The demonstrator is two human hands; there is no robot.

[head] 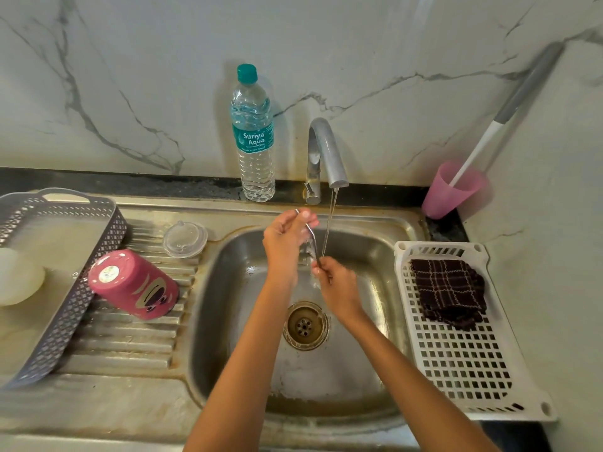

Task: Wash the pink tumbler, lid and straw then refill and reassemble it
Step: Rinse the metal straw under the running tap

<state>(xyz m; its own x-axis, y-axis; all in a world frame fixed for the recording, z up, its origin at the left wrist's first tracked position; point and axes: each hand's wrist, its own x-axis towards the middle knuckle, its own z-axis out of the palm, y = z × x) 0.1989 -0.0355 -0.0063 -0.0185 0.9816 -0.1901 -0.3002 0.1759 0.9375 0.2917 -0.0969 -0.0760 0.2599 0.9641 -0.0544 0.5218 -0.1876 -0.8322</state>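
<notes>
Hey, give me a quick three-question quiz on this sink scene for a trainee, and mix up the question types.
1. What do the left hand and right hand hold under the running tap? A straw, B spoon, C sponge.
2. True or false: the pink tumbler sits under the tap too.
3. Fill in: the dark checked cloth lies in the ____ basket.
Key: 1 A; 2 false; 3 white.

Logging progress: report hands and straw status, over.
Left hand, right hand pinch straw under running tap. Tumbler inverted on drainboard, lid beside. Nothing blocking.
</notes>
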